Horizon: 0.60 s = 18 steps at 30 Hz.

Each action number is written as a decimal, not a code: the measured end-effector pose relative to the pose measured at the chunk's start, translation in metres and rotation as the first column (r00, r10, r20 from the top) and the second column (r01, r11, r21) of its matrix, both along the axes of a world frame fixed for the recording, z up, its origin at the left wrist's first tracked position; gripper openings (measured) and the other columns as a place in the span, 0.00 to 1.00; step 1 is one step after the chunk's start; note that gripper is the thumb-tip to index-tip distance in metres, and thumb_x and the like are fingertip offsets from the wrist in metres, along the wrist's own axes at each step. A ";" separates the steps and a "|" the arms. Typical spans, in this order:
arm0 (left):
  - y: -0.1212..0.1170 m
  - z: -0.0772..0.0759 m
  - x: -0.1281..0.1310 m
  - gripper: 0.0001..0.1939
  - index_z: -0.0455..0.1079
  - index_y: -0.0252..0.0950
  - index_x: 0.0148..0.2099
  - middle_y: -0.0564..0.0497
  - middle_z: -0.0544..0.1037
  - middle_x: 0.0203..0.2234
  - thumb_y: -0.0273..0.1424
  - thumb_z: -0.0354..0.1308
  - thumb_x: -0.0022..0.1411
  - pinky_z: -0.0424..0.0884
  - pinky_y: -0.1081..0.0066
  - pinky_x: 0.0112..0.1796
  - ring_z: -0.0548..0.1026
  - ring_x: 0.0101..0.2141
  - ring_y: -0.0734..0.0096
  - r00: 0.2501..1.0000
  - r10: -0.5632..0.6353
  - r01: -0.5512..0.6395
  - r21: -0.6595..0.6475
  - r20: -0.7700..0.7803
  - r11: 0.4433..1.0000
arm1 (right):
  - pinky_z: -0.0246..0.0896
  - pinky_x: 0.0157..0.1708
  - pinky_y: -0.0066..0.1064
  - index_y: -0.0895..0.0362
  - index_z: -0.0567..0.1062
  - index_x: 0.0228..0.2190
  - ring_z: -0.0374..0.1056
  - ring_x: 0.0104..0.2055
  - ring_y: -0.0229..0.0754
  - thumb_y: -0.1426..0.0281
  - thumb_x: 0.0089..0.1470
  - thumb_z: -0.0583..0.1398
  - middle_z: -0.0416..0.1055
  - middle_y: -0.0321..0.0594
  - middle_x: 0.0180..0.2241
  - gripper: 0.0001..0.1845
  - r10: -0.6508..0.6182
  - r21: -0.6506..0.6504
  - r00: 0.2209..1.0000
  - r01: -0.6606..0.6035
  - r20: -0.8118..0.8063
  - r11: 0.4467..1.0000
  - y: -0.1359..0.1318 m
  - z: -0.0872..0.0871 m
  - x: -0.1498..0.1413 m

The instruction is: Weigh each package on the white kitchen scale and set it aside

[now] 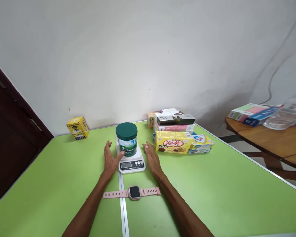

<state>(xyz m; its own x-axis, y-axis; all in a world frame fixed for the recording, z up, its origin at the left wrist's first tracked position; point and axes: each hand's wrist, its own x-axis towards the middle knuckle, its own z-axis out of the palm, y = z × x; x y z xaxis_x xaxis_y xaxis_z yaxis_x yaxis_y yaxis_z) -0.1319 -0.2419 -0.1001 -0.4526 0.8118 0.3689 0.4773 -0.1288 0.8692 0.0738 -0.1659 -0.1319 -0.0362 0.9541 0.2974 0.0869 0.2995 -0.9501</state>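
Observation:
A green-lidded canister (127,140) stands upright on a white kitchen scale (132,166), whose dark display looks blank. To its left is my left hand (110,159), open, with the thumb reaching toward the front of the canister; whether the thumb touches it I cannot tell. My right hand (152,158) is on the other side, open and apart from the canister, beside the scale's right edge. Nearer to me, between my forearms, a pink smartwatch (134,193) lies flat with its strap stretched out sideways.
Several product boxes are stacked at the back right, with a yellow snack box (174,143) in front. Against the wall at left stands a yellow carton (78,128). A wooden table (266,138) on the right holds boxes and a plastic bottle (286,114). A metal seam crosses the green table (88,164).

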 end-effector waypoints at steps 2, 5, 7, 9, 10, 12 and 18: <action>0.006 0.011 0.016 0.55 0.50 0.38 0.74 0.33 0.64 0.68 0.50 0.72 0.52 0.56 0.41 0.67 0.61 0.69 0.41 0.993 0.023 -0.023 -0.003 -0.112 1.000 | 0.56 0.68 0.55 0.60 0.70 0.65 0.66 0.66 0.58 0.33 0.60 0.50 0.73 0.57 0.61 0.51 0.026 -0.056 1.000 -0.026 0.003 0.998 -0.001 0.006 0.000; 0.019 0.023 0.035 0.54 0.56 0.37 0.71 0.33 0.69 0.64 0.46 0.75 0.48 0.59 0.41 0.65 0.64 0.67 0.39 0.986 0.027 -0.032 -0.027 -0.165 0.999 | 0.56 0.68 0.56 0.62 0.68 0.66 0.66 0.67 0.60 0.32 0.58 0.51 0.71 0.60 0.63 0.55 0.050 -0.086 0.999 -0.050 -0.006 0.995 -0.004 0.009 0.003; 0.027 0.027 0.043 0.51 0.60 0.38 0.68 0.34 0.72 0.61 0.45 0.76 0.46 0.63 0.42 0.63 0.68 0.64 0.39 0.990 0.026 -0.031 -0.033 -0.135 0.999 | 0.55 0.69 0.58 0.61 0.68 0.65 0.66 0.67 0.60 0.33 0.59 0.51 0.71 0.59 0.63 0.52 0.062 -0.074 0.998 -0.061 0.007 0.995 -0.006 0.008 0.005; 0.032 0.028 0.045 0.48 0.63 0.37 0.64 0.36 0.76 0.56 0.43 0.77 0.43 0.67 0.44 0.60 0.73 0.60 0.40 0.995 0.029 -0.032 -0.037 -0.096 0.999 | 0.52 0.70 0.59 0.59 0.69 0.65 0.64 0.68 0.59 0.37 0.62 0.52 0.70 0.57 0.64 0.46 0.075 0.000 0.996 -0.075 0.051 0.997 -0.007 0.008 0.005; 0.033 0.027 0.045 0.47 0.65 0.37 0.62 0.37 0.77 0.54 0.43 0.78 0.42 0.70 0.45 0.58 0.75 0.58 0.41 0.996 0.028 -0.031 -0.036 -0.080 0.999 | 0.50 0.71 0.59 0.57 0.70 0.65 0.62 0.69 0.58 0.39 0.63 0.53 0.69 0.55 0.65 0.43 0.083 0.059 0.993 -0.088 0.081 0.994 -0.007 0.009 0.004; 0.034 0.025 0.042 0.44 0.67 0.38 0.58 0.39 0.79 0.51 0.44 0.78 0.41 0.73 0.48 0.54 0.78 0.54 0.44 0.998 0.028 -0.029 -0.018 -0.056 0.999 | 0.50 0.71 0.58 0.55 0.69 0.65 0.60 0.70 0.57 0.43 0.65 0.54 0.67 0.53 0.66 0.38 0.100 0.172 0.986 -0.123 0.136 0.977 -0.008 0.016 -0.003; 0.036 0.027 -0.008 0.42 0.66 0.38 0.57 0.42 0.80 0.48 0.46 0.77 0.43 0.77 0.56 0.48 0.81 0.49 0.50 0.993 0.112 -0.107 0.138 -0.024 0.985 | 0.49 0.72 0.57 0.54 0.65 0.68 0.57 0.72 0.56 0.44 0.67 0.53 0.64 0.50 0.69 0.39 0.241 0.203 0.945 -0.287 0.223 0.936 -0.005 0.059 -0.058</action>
<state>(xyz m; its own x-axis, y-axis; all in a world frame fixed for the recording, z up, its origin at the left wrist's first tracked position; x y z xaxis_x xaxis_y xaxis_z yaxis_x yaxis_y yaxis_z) -0.1399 -0.2060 -0.0728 -0.5222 0.6990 0.4885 0.5224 -0.1906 0.8311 0.0155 -0.1714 -0.0725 -0.3551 0.8085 0.4694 0.1480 0.5444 -0.8257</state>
